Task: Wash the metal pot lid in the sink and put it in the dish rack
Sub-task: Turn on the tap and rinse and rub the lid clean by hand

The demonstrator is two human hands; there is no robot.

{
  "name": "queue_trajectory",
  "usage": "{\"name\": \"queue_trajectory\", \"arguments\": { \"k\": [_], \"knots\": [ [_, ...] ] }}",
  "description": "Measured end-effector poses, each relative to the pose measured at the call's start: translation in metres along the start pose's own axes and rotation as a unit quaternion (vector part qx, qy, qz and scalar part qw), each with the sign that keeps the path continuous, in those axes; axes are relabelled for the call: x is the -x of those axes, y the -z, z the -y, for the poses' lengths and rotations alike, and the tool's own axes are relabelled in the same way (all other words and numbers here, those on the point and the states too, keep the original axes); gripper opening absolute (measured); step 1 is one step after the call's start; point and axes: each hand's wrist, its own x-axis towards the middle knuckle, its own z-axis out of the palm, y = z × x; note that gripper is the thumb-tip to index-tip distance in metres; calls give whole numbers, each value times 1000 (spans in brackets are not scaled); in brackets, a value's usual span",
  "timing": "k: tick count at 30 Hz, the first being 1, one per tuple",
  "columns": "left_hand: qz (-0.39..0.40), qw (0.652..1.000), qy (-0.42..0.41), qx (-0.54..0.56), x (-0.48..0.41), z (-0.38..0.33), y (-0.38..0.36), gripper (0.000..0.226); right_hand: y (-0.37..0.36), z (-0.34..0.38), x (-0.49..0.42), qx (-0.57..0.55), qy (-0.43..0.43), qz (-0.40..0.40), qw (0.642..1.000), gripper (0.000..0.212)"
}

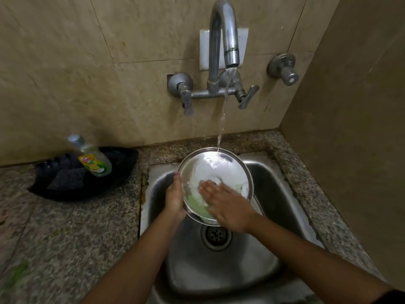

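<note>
Left hand [174, 199] grips the metal pot lid [223, 170] by its rim; right hand [228, 207], flat open, presses the lid's soapy face under the faucet stream [222, 119].

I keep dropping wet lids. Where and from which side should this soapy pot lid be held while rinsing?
Probably at the rim, from the left, as the left hand does now. The pot lid is a thin, shallow disc tilted up toward the tap, its face soapy, and no knob is visible. The left side keeps clear of the water and the right hand rubbing the face.
</note>
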Motion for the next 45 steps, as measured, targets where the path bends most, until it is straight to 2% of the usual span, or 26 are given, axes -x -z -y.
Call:
{"name": "queue_trajectory", "arguments": {
  "k": [4,5,7,9,12,13,15,17,20,21,23,26,28,30,33,35,38,42,45],
  "knots": [
    [-14,1000,1,-6,1,7,3,52,-1,-37,-6,18,-202,-18,979,68],
    [-3,1000,7,-3,4,10,-1,54,2,-35,-21,2,-224,-37,974,70],
    [9,1000,12,-5,5,16,-9,57,6,-15,-47,-45,-192,-49,979,70],
    [8,1000,3,-8,7,15,-11,51,8,13,-54,-71,-99,-17,992,65],
    [4,1000,-4,5,6,1,-2,47,8,25,-18,-57,34,20,998,62],
    [0,1000,-3,16,5,-3,3,48,6,15,-4,-40,53,27,997,63],
    [-15,1000,-5,22,6,-7,10,47,4,-16,13,-6,12,23,1000,65],
    [-17,1000,-9,7,7,-4,12,48,9,-42,9,26,-82,-1,996,68],
    [-4,1000,-10,-17,12,3,1,53,18,-38,-30,23,-182,-57,981,71],
    [6,999,-8,-30,14,4,-4,55,19,-27,-43,-1,-181,-72,981,72],
    [17,999,-9,-42,17,3,-12,53,20,2,-55,-32,-120,-66,990,70],
    [22,1000,-14,-13,16,-6,-11,46,20,25,-31,-51,11,2,999,63],
    [0,1000,-8,-13,11,-13,-1,48,15,9,0,-27,59,34,997,60],
    [-16,1000,-10,-17,8,-14,7,49,13,-26,24,14,4,29,999,65],
    [-19,999,-10,-30,13,-8,3,47,20,-61,15,21,-172,-10,985,73],
    [-6,999,1,-44,17,0,-5,49,26,-55,-16,30,-218,-57,974,73],
    [16,998,9,-57,23,2,-17,50,29,-20,-55,-20,-167,-82,982,70],
    [14,999,-22,-36,23,-8,-14,51,24,20,-40,-21,4,-19,1000,62],
    [8,1000,-11,-25,16,-15,-1,53,16,1,7,12,71,33,997,58]
  ]
}}
